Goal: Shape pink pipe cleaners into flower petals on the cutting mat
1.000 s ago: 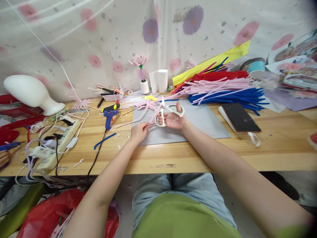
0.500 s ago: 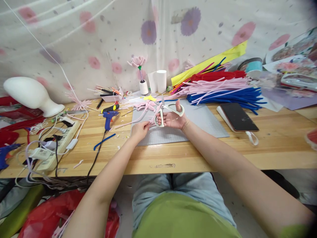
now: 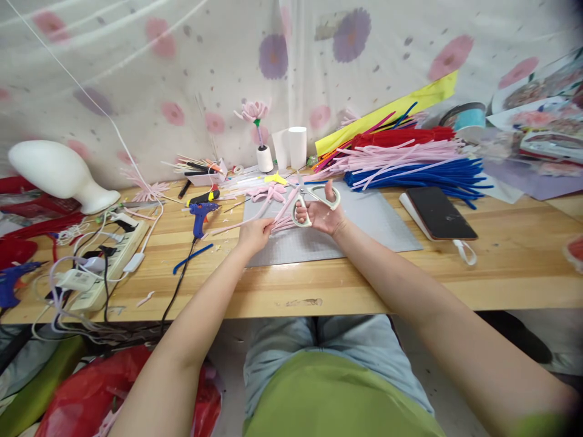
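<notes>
My right hand (image 3: 321, 211) holds white-handled scissors (image 3: 302, 209) by their loops, with the handles spread apart and the blades pointing away from me. Pinched in my left hand (image 3: 255, 233) is a pink pipe cleaner (image 3: 286, 206), which slants up toward the scissors. Whether the blades touch it I cannot tell. More pink pipe cleaners lie under my hands on the grey cutting mat (image 3: 364, 227). Just beyond them rests a looped pink piece (image 3: 269, 193).
To the left lie a blue glue gun (image 3: 199, 217) and a white power strip (image 3: 116, 258) with tangled cables. Bundles of pink (image 3: 401, 159) and blue pipe cleaners (image 3: 423, 182) are at the back right, near a dark phone (image 3: 439, 212). A pink flower (image 3: 254, 112) stands behind.
My right hand and the scissors have shifted slightly right, and the handles are spread wider. The pink pipe cleaner from my left hand now shows more clearly.
</notes>
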Tool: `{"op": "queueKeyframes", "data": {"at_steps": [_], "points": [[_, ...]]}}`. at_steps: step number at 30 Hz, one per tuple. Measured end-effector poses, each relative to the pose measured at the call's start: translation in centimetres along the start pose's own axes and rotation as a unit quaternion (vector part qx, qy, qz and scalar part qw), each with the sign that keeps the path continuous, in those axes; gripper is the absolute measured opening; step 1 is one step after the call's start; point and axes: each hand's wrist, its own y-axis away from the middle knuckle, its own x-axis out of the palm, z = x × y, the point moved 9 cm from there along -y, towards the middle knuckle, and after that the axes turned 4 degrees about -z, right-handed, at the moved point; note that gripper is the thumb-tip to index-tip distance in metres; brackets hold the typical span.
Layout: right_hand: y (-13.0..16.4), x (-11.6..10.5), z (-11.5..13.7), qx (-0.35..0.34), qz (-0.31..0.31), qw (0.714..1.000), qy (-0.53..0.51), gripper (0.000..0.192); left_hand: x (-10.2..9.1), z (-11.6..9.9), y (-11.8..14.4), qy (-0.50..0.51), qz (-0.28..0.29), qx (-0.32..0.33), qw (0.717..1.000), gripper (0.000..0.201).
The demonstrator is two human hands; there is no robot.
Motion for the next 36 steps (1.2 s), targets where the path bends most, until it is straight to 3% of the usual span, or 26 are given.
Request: {"op": "queueKeyframes", "data": {"at_steps": [7, 11, 14, 16, 17, 19, 20, 21, 22, 24, 26, 28, 32, 36], "points": [[-0.4, -1.1, 0.3, 0.013, -0.035, 0.999, 0.022, 0.034, -0.3, 1.0, -0.2, 0.029, -0.012, -0.026, 0.999, 0.028], [0.1, -1.7, 4.2, -0.071, -0.071, 0.992, 0.073, 0.025, -1.1, 2.2, -0.5, 0.033, -0.034, -0.049, 0.998, 0.027], [1.3, -3.2, 7.1, -0.114, -0.131, 0.961, 0.217, 0.015, -1.3, 2.0, -0.8, 0.031, -0.041, -0.023, 0.998, 0.027], [2.7, -5.5, 8.9, -0.136, -0.232, 0.891, 0.367, 0.011, -1.0, 1.2, -1.1, 0.022, -0.041, 0.017, 0.999, 0.029], [3.7, -6.6, 9.9, -0.143, -0.289, 0.832, 0.452, 0.012, -0.7, 0.8, -1.2, 0.013, -0.036, 0.038, 0.999, 0.03], [6.2, -8.2, 11.7, -0.154, -0.409, 0.663, 0.608, 0.017, 0.2, -0.2, -1.5, -0.012, -0.011, 0.076, 0.997, 0.03], [7.1, -8.5, 12.1, -0.152, -0.436, 0.582, 0.669, 0.018, 0.7, -0.6, -1.7, -0.026, 0.001, 0.093, 0.995, 0.03], [7.7, -8.7, 12.2, -0.145, -0.445, 0.52, 0.715, 0.017, 1.0, -1.0, -1.8, -0.039, 0.008, 0.109, 0.993, 0.03], [7.9, -8.8, 12.1, -0.142, -0.44, 0.473, 0.75, 0.017, 1.1, -1.5, -1.9, -0.051, 0.009, 0.122, 0.991, 0.03], [8.1, -8.8, 11.7, -0.15, -0.419, 0.408, 0.797, 0.022, 0.9, -2.3, -2.1, -0.067, -0.001, 0.135, 0.989, 0.034], [8.2, -8.8, 11.5, -0.166, -0.415, 0.362, 0.818, 0.028, 0.8, -3.3, -2.3, -0.068, -0.006, 0.136, 0.988, 0.042], [8.5, -9.1, 11.5, -0.18, -0.431, 0.333, 0.819, 0.032, 1.2, -4.5, -2.4, -0.059, 0.009, 0.141, 0.988, 0.047], [8.8, -9.8, 11.6, -0.196, -0.453, 0.33, 0.805, 0.034, 3.4, -6.7, -2.8, -0.069, 0.049, 0.161, 0.983, 0.058], [8.8, -9.9, 11.5, -0.2, -0.446, 0.331, 0.807, 0.035, 5.4, -7.6, -4.1, -0.107, 0.057, 0.186, 0.975, 0.037]]}}
